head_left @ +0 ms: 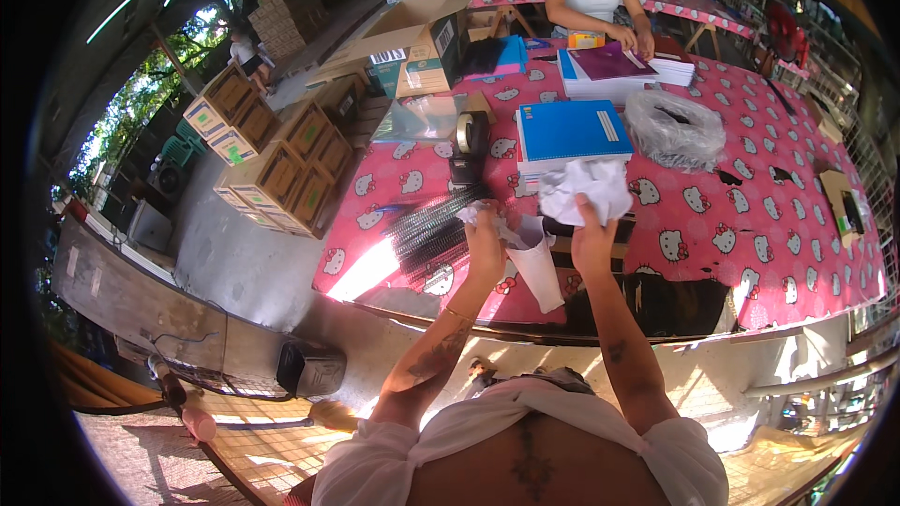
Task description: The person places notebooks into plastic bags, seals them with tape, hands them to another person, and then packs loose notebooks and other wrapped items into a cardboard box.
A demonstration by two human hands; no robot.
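Observation:
My right hand (592, 242) is closed on a crumpled white sheet, perhaps paper (586, 189), in front of a stack of blue-covered notebooks (575, 129). My left hand (485, 248) is closed around a smaller crumpled white piece (472, 214). Beside that hand lies a bundle of black spiral binding coils (427, 236). Between my forearms a white, tapering paper-like piece (537, 272) rests at the table's near edge. A black tape dispenser (467, 169) stands beyond the coils. Right of the notebooks sits a clear plastic bag (675, 131) with something dark inside.
The pink patterned tablecloth (778, 244) is torn near the front. Across the table a person (600, 2) handles a purple-covered notebook (609, 63) on white stacks. An open cardboard box (427, 56) stands at the far left; stacked cartons (291, 169) sit on the floor.

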